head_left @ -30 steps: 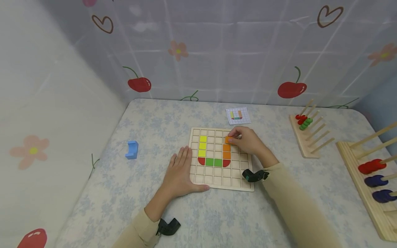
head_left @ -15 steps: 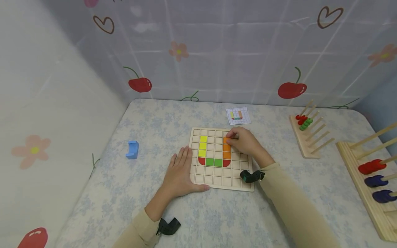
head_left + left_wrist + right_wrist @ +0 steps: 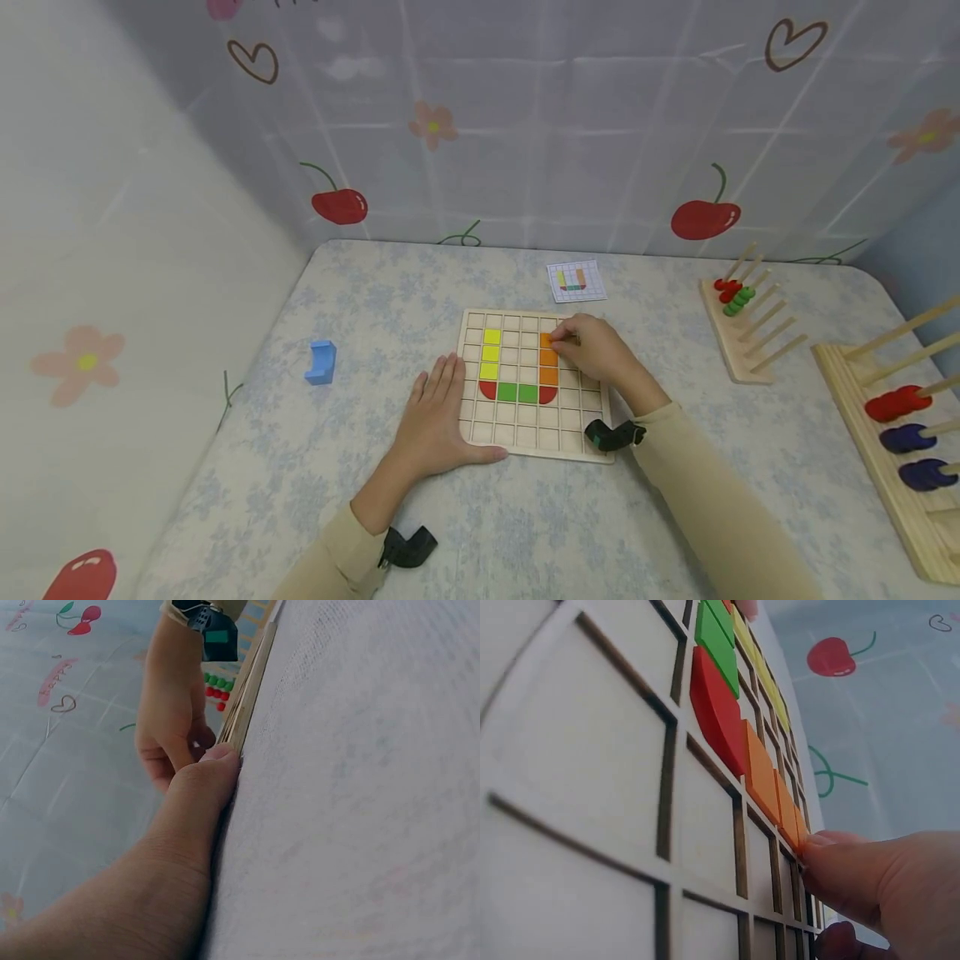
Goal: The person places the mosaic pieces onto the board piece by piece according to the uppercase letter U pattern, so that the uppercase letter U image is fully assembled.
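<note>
A wooden grid board (image 3: 517, 432) lies on the table with coloured tiles in a U shape. Yellow tiles (image 3: 489, 353) form its left side, orange tiles (image 3: 548, 358) its right, and green tiles (image 3: 507, 392) between red rounded corner tiles (image 3: 548, 395) its bottom. My right hand (image 3: 592, 346) pinches the far orange square tile (image 3: 802, 831) at its edge with thumb and fingertips; the tile sits in line with the other orange ones. Spread along the board's left edge, my left hand (image 3: 435, 421) rests flat, its thumb (image 3: 217, 761) against the near edge.
Behind the board lies a pattern card (image 3: 576, 281) showing a similar U. A blue block (image 3: 321, 362) stands at the left. On the right are a small peg rack (image 3: 738, 333) with red and green beads and a larger wooden bead rack (image 3: 862, 442).
The far orange tile came down into its cell in line with the other orange tiles. My right hand then shifted slightly toward the tile's right edge. The left hand stayed still.
</note>
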Demonstrator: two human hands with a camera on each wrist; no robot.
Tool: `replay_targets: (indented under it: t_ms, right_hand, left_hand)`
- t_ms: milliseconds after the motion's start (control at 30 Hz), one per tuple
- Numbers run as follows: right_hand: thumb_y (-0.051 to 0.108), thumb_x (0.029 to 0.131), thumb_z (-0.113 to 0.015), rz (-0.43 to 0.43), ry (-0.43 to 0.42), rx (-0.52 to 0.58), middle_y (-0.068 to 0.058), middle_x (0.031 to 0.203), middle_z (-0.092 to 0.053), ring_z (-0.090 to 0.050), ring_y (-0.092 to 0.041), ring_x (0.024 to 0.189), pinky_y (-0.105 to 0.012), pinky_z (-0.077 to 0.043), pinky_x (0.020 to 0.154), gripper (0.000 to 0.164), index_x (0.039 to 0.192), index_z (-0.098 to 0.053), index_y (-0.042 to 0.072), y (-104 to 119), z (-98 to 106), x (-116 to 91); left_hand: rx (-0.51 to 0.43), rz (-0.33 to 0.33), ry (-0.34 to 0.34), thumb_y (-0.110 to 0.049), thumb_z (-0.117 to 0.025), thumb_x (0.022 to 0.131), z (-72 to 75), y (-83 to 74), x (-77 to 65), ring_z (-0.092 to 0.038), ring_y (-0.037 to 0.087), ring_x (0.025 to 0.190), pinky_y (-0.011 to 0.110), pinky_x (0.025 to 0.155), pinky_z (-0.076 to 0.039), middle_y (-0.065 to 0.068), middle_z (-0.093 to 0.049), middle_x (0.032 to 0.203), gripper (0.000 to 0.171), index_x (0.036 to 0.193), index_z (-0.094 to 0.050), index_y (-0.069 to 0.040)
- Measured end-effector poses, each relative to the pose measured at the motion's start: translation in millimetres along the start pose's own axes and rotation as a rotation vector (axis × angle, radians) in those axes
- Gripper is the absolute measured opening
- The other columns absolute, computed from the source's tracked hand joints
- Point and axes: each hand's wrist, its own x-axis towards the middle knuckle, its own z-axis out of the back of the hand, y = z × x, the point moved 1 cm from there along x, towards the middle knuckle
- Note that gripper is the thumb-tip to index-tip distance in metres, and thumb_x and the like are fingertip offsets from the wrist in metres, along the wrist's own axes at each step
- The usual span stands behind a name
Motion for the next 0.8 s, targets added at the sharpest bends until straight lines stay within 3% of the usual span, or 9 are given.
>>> replay_targets:
  t_ms: [400,600,800]
  right_hand:
    - [0.026,0.099,-0.061,0.037,-0.139,0.017,-0.004,0.108,-0.066,-0.057,-0.021,0.089,-0.037,-0.047,0.08,0.017,0.107,-0.07,0.014,-4,4,-41]
    - [0.027,0.099,-0.061,0.055,-0.185,0.004,-0.002,0.106,-0.064,-0.049,-0.02,0.076,-0.032,-0.043,0.066,0.019,0.11,-0.069,0.013,-3,7,-60]
    - [0.03,0.099,-0.061,0.047,-0.211,-0.057,-0.005,0.123,-0.061,-0.056,-0.022,0.087,-0.035,-0.048,0.069,0.029,0.122,-0.065,0.013,-3,7,-78]
  left_hand:
    - [0.004,-0.005,-0.019,-0.092,-0.06,0.061,0.4,-0.3,0.8,0.004,0.022,0.157,0.05,0.126,-0.005,0.008,0.0,0.169,0.143,0.16,0.001,-0.008]
    - [0.012,0.01,-0.007,-0.093,-0.058,0.061,-0.7,1.8,1.9,0.006,0.02,0.156,0.049,0.126,-0.004,0.006,0.004,0.169,0.143,0.16,0.004,-0.01]
    - [0.01,0.011,-0.011,-0.092,-0.059,0.061,-0.1,2.8,0.4,0.005,0.021,0.157,0.049,0.126,-0.005,0.006,0.002,0.169,0.143,0.16,0.002,-0.009]
